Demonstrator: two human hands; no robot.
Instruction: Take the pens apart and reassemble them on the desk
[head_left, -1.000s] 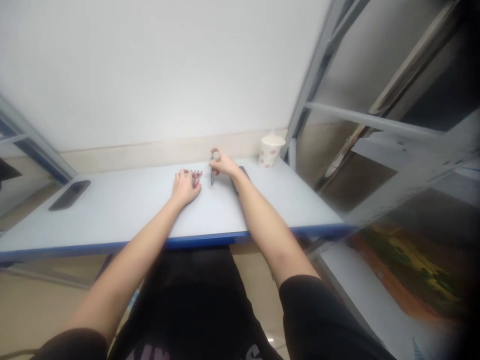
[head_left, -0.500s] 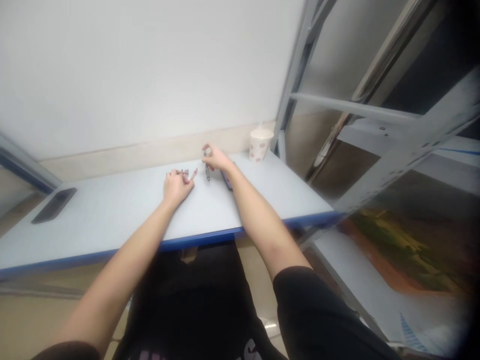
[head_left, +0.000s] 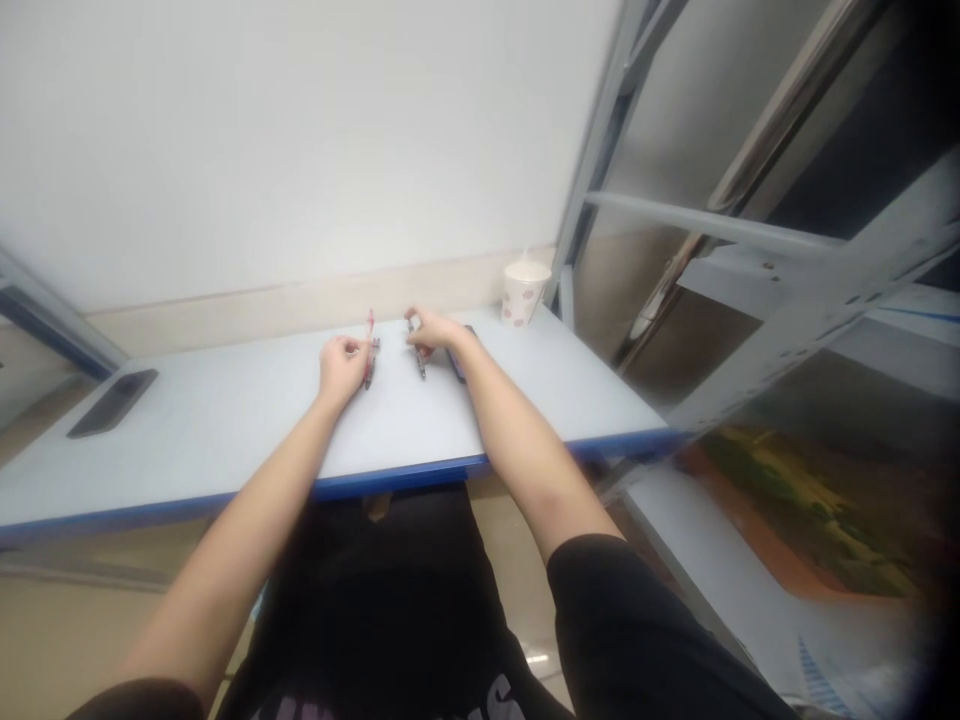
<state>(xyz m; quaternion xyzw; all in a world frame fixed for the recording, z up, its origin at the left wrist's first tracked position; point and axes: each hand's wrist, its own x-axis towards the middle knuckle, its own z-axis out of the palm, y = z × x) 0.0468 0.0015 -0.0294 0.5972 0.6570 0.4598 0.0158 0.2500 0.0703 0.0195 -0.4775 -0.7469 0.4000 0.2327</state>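
My left hand (head_left: 341, 366) is closed round a red pen (head_left: 369, 348) that stands nearly upright near the back of the pale desk (head_left: 225, 430); another dark pen seems to lie against it. A short way to the right, my right hand (head_left: 435, 332) pinches a dark pen (head_left: 417, 352), its tip pointing toward me. A dark phone (head_left: 456, 362) lies on the desk under my right wrist, mostly hidden.
A patterned paper cup (head_left: 524, 292) stands at the desk's back right corner. A flat black device (head_left: 112, 402) lies at the far left. A grey metal bunk frame (head_left: 750, 240) rises on the right. The desk's blue front edge (head_left: 390, 482) runs above my lap.
My left hand has lifted the red pen from a low slant to nearly upright. My right hand with the dark pen has stayed in about the same place. The view shifted slightly.
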